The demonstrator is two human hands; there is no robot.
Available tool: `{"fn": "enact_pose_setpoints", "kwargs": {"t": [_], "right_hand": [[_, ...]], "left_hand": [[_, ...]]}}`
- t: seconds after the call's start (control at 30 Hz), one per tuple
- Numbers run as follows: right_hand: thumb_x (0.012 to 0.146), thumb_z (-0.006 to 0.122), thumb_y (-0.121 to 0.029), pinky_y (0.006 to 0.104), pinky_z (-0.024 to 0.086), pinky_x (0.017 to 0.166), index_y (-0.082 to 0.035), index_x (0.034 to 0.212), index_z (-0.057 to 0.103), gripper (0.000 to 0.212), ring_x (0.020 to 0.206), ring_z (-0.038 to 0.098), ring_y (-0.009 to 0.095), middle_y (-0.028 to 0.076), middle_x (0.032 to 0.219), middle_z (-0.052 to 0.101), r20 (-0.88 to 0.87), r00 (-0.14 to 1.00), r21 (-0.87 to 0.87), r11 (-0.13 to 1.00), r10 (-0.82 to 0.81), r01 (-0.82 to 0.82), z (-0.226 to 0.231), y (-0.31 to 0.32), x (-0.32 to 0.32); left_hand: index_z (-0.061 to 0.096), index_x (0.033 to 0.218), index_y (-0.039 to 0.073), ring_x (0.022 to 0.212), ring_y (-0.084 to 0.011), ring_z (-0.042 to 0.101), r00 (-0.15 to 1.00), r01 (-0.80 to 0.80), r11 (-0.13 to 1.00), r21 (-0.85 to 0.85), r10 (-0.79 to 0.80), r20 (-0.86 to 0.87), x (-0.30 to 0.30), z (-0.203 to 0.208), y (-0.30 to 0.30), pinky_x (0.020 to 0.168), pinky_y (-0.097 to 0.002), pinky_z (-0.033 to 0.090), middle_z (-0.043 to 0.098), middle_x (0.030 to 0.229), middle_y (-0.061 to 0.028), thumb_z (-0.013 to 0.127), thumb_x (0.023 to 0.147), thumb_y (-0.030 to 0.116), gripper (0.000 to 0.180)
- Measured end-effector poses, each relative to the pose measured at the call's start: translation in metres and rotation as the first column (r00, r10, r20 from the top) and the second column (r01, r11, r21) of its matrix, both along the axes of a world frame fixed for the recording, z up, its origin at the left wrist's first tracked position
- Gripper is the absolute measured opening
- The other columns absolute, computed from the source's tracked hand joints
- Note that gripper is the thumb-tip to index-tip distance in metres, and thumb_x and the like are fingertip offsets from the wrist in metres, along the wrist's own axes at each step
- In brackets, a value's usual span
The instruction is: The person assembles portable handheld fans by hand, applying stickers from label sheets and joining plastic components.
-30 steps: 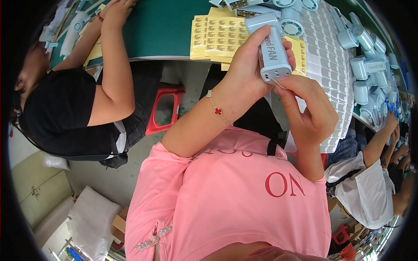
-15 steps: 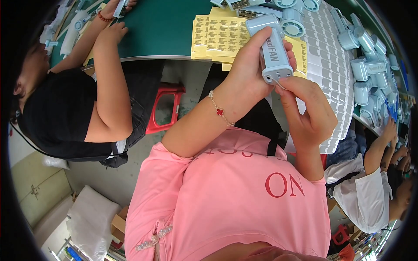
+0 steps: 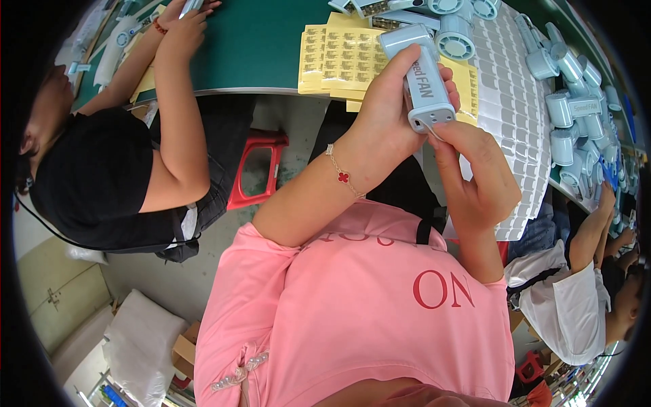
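The left hand [image 3: 383,125] wraps its fingers [image 3: 400,64] around a pale blue handheld fan body [image 3: 422,78], holding it upright above the near edge of the green bench [image 3: 258,47]. The right hand [image 3: 478,180] sits just below it, thumb and forefinger pinched narrowly at the fan body's lower end, where a small white tab shows. Behind the fan body, yellow label sheets [image 3: 339,54] lie flat on the bench, with white label sheets [image 3: 508,102] to their right. More pale blue fan parts [image 3: 569,102] crowd the far right. A person in black [image 3: 102,169] works at the left.
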State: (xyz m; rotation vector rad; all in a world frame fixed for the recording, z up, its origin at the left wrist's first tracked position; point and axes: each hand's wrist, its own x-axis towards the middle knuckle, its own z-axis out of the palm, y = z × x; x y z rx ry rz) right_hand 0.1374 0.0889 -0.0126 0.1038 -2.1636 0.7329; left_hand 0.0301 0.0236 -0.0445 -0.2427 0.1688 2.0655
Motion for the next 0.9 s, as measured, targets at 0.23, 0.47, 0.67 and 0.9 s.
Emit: {"fn": "enact_pose_setpoints", "kwargs": {"t": [0.23,0.47,0.67,0.9], "right_hand": [[0.066,0.070,0.008,0.0258,0.050,0.060,0.001,0.082,0.064,0.018,0.066,0.062,0.020,0.010,0.074,0.063,0.006,1.000,-0.008,1.000,-0.005,0.005,-0.001,0.000,0.001],[0.068,0.069,0.007,0.0265,0.050,0.060,0.001,0.084,0.064,0.018,0.067,0.062,0.021,0.010,0.075,0.063,0.067,0.996,-0.008,0.998,-0.056,0.057,0.003,-0.004,0.003],[0.070,0.068,0.006,0.0278,0.049,0.058,0.001,0.089,0.063,0.021,0.068,0.062,0.022,0.011,0.077,0.062,0.120,0.987,0.030,0.995,-0.103,0.100,-0.001,-0.005,0.004],[0.069,0.071,-0.001,0.0257,0.044,0.047,-0.002,0.095,0.062,0.027,0.054,0.057,0.018,0.006,0.068,0.059,0.044,0.984,0.191,0.968,-0.175,0.164,-0.007,0.005,0.002]], "left_hand": [[0.042,0.109,-0.002,0.078,-0.0203,0.053,1.000,0.023,0.999,0.035,-0.023,0.010,0.000,-0.001,-0.002,0.070,-0.0309,0.050,0.053,0.090,-0.0117,0.052,0.089,0.023,0.033],[0.042,0.109,-0.001,0.077,-0.0200,0.053,1.000,0.007,1.000,0.027,-0.007,0.016,0.002,0.000,0.000,0.069,-0.0310,0.050,0.053,0.090,-0.0112,0.052,0.089,0.024,0.033],[0.047,0.100,-0.001,0.076,-0.0195,0.053,0.973,-0.216,0.960,-0.177,0.196,-0.126,0.008,0.004,0.003,0.069,-0.0312,0.049,0.053,0.087,-0.0101,0.051,0.090,0.029,0.032],[0.050,0.094,-0.001,0.075,-0.0196,0.053,0.946,-0.312,0.922,-0.229,0.281,-0.159,0.010,0.005,0.005,0.068,-0.0321,0.050,0.053,0.085,-0.0091,0.049,0.091,0.031,0.032]]}}
